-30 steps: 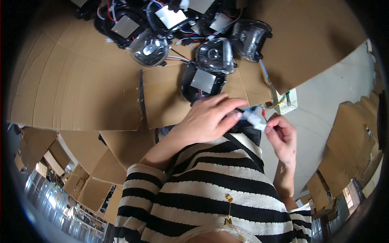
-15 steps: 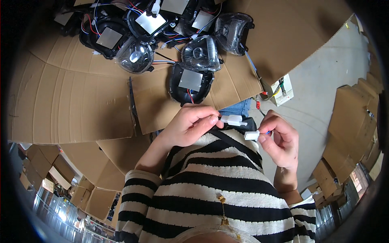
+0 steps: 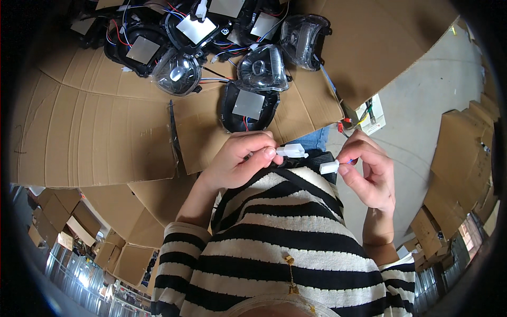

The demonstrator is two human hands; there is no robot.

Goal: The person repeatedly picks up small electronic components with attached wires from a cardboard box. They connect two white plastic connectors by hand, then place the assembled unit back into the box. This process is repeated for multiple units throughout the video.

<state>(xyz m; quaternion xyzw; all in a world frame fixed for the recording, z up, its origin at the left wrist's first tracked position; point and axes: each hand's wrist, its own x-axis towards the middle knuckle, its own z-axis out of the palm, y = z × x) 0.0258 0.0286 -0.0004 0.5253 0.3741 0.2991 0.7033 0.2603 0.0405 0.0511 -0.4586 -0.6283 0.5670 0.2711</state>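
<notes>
Between thumb and fingers, my left hand [image 3: 244, 158] pinches a larger white plastic wire connector [image 3: 292, 151], whose free end points right. A smaller white connector [image 3: 328, 167] is held by my right hand [image 3: 369, 171], with blue wire showing at the fingertips. The two connectors are apart, with a small gap between them. Just beyond my left hand lies a black lamp housing [image 3: 249, 106] with a silver plate and red and blue wires. Where the left connector's wires run is hidden by my fingers.
Several clear-lensed lamps [image 3: 262, 68] and black housings with wires are heaped on the cardboard-covered surface [image 3: 100, 127]. At its right edge stands a white box [image 3: 372, 117] with coloured wires and a red clip. Cardboard boxes [image 3: 457, 164] line the floor at right.
The connectors have moved farther apart. My left hand shifted left and slightly away from me with its connector; my right hand moved a little right and away.
</notes>
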